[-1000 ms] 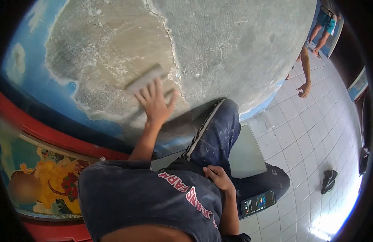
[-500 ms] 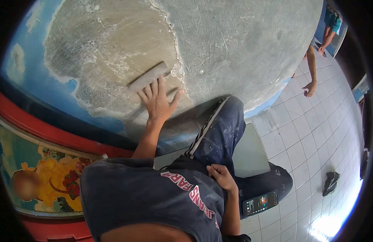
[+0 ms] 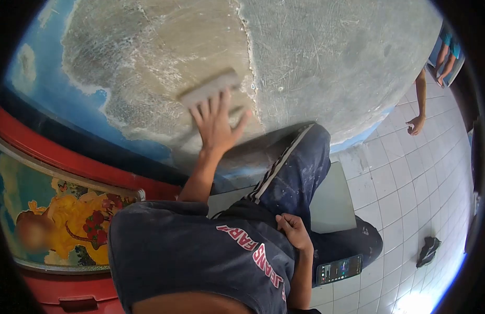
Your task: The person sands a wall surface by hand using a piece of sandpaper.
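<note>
My left hand (image 3: 217, 124) is pressed to a rough, bare patch of wall (image 3: 174, 39), its fingers spread over a flat grey block (image 3: 210, 88). The block lies against the wall just left of a ragged crack edge and looks blurred. My right hand (image 3: 296, 231) rests in my lap at the shirt hem with its fingers curled in and nothing visible in them. Close to that hand, a phone (image 3: 339, 269) with a lit screen lies on my bent leg.
Smooth grey wall (image 3: 337, 57) spreads to the right. Another person's arm (image 3: 421, 99) hangs over the tiled floor (image 3: 405, 167), with someone's legs (image 3: 447, 65) beyond. A black object (image 3: 428, 251) lies on the tiles. A red-framed painted panel (image 3: 75, 225) stands at left.
The view has shifted, so the wall and floor appear farther right. My left hand and the block stay near the crack, with small shifts along the wall. My right hand stays in my lap.
</note>
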A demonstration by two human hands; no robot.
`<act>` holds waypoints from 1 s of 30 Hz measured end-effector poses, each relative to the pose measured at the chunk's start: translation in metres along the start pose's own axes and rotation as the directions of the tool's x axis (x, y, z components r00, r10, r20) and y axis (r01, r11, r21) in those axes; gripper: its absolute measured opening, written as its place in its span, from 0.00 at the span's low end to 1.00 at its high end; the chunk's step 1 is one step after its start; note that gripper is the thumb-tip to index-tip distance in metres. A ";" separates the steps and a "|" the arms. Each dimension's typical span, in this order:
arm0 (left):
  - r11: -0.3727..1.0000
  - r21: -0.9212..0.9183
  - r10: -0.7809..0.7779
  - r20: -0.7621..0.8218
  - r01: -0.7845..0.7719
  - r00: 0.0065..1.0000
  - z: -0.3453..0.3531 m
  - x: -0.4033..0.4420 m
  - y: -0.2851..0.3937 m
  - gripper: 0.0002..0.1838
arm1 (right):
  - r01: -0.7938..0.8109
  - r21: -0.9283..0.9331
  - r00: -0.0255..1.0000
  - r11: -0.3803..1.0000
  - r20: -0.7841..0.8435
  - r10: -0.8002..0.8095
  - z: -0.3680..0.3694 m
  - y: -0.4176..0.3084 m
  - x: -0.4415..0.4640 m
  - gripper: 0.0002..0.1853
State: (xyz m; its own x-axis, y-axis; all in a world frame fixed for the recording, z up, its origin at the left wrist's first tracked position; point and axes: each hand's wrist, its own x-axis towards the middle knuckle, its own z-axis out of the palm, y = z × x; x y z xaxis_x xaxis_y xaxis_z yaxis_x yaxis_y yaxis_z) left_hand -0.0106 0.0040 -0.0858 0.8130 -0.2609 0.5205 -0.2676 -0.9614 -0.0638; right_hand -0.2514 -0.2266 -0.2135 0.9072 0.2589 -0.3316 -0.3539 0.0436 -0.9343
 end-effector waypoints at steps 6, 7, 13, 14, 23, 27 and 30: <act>1.000 -0.020 -0.026 -0.649 0.017 0.761 -0.038 0.051 -0.013 0.52 | -0.034 0.009 0.999 0.999 0.003 0.034 0.000 -0.007 0.000 0.22; 0.996 -0.008 -0.080 -0.478 0.087 0.875 -0.027 0.040 -0.003 0.55 | -0.026 0.016 1.000 1.000 -0.006 0.027 0.000 -0.009 0.001 0.22; 0.997 0.058 -0.029 -0.217 0.043 0.976 -0.006 0.014 0.001 0.55 | 0.011 -0.011 1.000 1.000 0.010 -0.010 -0.003 -0.007 -0.001 0.22; 0.996 -0.010 -0.091 -0.327 0.092 0.941 -0.022 0.021 -0.007 0.53 | -0.007 0.028 1.000 1.000 0.008 0.007 -0.002 -0.006 -0.002 0.22; 0.991 0.095 -0.041 -0.435 0.091 0.900 -0.002 0.023 -0.010 0.50 | -0.003 0.027 1.000 1.000 0.003 0.003 -0.003 -0.007 0.003 0.21; 0.946 0.234 -0.261 0.131 0.226 0.957 -0.031 0.020 0.003 0.54 | 0.002 0.046 1.000 0.999 0.016 -0.003 -0.003 -0.003 0.000 0.22; 0.997 0.071 0.019 -0.694 0.043 0.720 -0.048 0.060 -0.029 0.50 | -0.035 0.057 0.999 0.998 0.016 0.034 -0.001 -0.008 -0.002 0.22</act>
State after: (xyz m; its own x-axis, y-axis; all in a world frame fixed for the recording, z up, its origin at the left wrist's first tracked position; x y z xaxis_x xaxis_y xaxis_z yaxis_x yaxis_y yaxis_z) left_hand 0.0214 0.0200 -0.0121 0.2211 -0.1449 0.9644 -0.1949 -0.9755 -0.1019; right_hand -0.2499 -0.2287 -0.2054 0.8909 0.2757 -0.3609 -0.3977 0.0899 -0.9131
